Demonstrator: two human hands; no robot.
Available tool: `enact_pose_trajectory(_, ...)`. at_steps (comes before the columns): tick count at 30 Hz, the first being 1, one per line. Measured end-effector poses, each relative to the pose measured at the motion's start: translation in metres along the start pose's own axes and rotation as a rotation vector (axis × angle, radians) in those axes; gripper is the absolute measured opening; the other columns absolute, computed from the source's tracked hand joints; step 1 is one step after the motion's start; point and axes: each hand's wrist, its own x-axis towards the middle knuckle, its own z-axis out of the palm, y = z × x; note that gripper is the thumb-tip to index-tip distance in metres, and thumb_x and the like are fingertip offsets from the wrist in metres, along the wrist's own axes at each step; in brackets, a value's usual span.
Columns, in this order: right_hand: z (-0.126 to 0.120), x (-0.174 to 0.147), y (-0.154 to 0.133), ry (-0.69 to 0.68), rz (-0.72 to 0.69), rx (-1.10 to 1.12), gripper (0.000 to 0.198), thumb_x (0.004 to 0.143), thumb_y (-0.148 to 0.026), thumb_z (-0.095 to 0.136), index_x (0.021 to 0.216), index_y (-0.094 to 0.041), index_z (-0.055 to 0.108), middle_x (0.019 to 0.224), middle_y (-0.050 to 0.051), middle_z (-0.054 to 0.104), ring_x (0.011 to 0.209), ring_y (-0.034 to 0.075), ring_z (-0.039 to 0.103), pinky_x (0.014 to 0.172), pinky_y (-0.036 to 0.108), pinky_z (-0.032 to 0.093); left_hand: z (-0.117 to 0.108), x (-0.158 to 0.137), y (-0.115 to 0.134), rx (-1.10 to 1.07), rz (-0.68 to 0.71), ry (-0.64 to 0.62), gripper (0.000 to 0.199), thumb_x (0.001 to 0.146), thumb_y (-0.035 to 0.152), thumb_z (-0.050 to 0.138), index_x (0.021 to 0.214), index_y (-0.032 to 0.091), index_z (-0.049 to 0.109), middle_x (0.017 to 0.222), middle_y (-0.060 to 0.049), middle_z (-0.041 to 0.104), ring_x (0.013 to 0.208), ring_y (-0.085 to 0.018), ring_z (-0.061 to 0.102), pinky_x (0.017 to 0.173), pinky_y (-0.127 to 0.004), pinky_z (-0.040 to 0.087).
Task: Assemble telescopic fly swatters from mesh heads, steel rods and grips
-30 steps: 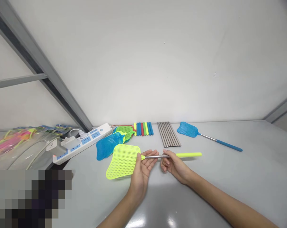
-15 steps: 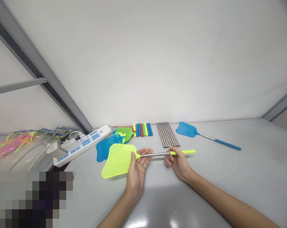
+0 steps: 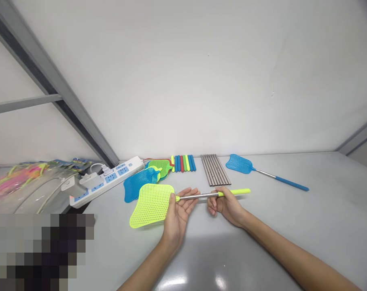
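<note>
A yellow-green fly swatter (image 3: 153, 205) with a metal rod and a matching grip is held level above the table. My left hand (image 3: 180, 216) supports it at the neck, thumb on top and the other fingers stretched out beneath the rod. My right hand (image 3: 227, 204) pinches the near end of the yellow-green grip, where it meets the rod. Behind my hands lie a row of metal rods (image 3: 216, 169) and a row of coloured grips (image 3: 183, 163). Loose swatter heads, with a blue one (image 3: 137, 186) in front, lie at the left, partly overlapping.
A complete blue fly swatter (image 3: 240, 164) rests at the right on the grey table (image 3: 292, 226). At the left lies a white power strip (image 3: 110, 180) with plugs and cables. Beyond it are plastic bags with colourful contents (image 3: 19, 184). A white wall stands behind.
My right hand has shifted very slightly, with its lower fingers moving a little left. Both hands keep hold of the yellow-green swatter. The view has tilted slightly.
</note>
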Motion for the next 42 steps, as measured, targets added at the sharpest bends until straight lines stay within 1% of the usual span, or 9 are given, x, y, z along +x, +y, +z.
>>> enact_pose_trajectory(5, 0.0000, -0.0011, -0.0033, -0.092, 0.091, -0.008, 0.042, 0.077, -0.043, 0.026, 0.055, -0.014, 0.047, 0.053, 0.002, 0.045, 0.050, 0.014, 0.047, 0.050, 0.026, 0.030, -0.0027, -0.0007, 0.0000, -0.006, 0.016, -0.010, 0.039, 0.080, 0.039, 0.036, 0.095, 0.008, 0.056, 0.100, -0.016, 0.059, 0.100, -0.023, 0.051, 0.092, -0.037, 0.032)
enact_pose_trajectory(9, -0.0001, -0.0002, -0.0045, -0.127, 0.129, 0.011, 0.043, 0.077, -0.044, 0.024, 0.056, -0.014, 0.047, 0.055, 0.003, 0.047, 0.052, 0.015, 0.048, 0.052, 0.028, 0.032, -0.0053, -0.0006, -0.0010, -0.021, 0.014, -0.002, 0.040, 0.080, 0.039, 0.035, 0.094, 0.008, 0.056, 0.101, -0.016, 0.059, 0.101, -0.024, 0.050, 0.092, -0.038, 0.032)
enact_pose_trajectory(14, -0.0003, -0.0004, -0.0032, -0.135, 0.136, 0.013, 0.042, 0.078, -0.043, 0.025, 0.057, -0.014, 0.047, 0.056, 0.004, 0.049, 0.055, 0.016, 0.050, 0.057, 0.030, 0.033, -0.0051, -0.0011, -0.0033, -0.028, 0.006, -0.003, 0.040, 0.080, 0.040, 0.037, 0.094, 0.009, 0.057, 0.102, -0.016, 0.059, 0.102, -0.024, 0.050, 0.092, -0.037, 0.031)
enact_pose_trajectory(19, 0.0030, -0.0008, 0.0015, -0.150, 0.128, 0.008, 0.045, 0.078, -0.043, 0.023, 0.058, -0.013, 0.050, 0.056, 0.005, 0.049, 0.055, 0.016, 0.050, 0.061, 0.033, 0.035, -0.0019, -0.0038, -0.0067, -0.040, -0.055, -0.010, 0.040, 0.079, 0.041, 0.038, 0.093, 0.009, 0.058, 0.102, -0.017, 0.059, 0.103, -0.024, 0.049, 0.093, -0.037, 0.031)
enact_pose_trajectory(24, 0.0071, -0.0016, 0.0016, -0.133, 0.115, 0.007, 0.045, 0.079, -0.042, 0.023, 0.057, -0.013, 0.050, 0.055, 0.004, 0.049, 0.055, 0.016, 0.050, 0.060, 0.032, 0.035, -0.0003, -0.0060, -0.0071, -0.045, -0.032, -0.034, 0.042, 0.080, 0.041, 0.036, 0.095, 0.009, 0.057, 0.103, -0.016, 0.058, 0.103, -0.024, 0.048, 0.094, -0.038, 0.030)
enact_pose_trajectory(30, 0.0090, -0.0028, -0.0011, -0.129, 0.126, 0.009, 0.047, 0.079, -0.040, 0.021, 0.056, -0.012, 0.051, 0.055, 0.005, 0.050, 0.052, 0.016, 0.051, 0.057, 0.031, 0.034, -0.0010, -0.0060, -0.0064, -0.053, -0.048, -0.068, 0.043, 0.082, 0.041, 0.031, 0.097, 0.008, 0.056, 0.104, -0.016, 0.057, 0.104, -0.024, 0.047, 0.094, -0.038, 0.029)
enact_pose_trajectory(42, 0.0065, -0.0021, 0.0005, -0.147, 0.121, 0.047, 0.048, 0.080, -0.039, 0.019, 0.058, -0.012, 0.051, 0.057, 0.006, 0.050, 0.056, 0.017, 0.050, 0.062, 0.034, 0.036, -0.0011, -0.0067, -0.0059, -0.060, -0.086, -0.087, 0.044, 0.082, 0.042, 0.030, 0.097, 0.007, 0.054, 0.106, -0.017, 0.056, 0.103, -0.024, 0.048, 0.095, -0.039, 0.028)
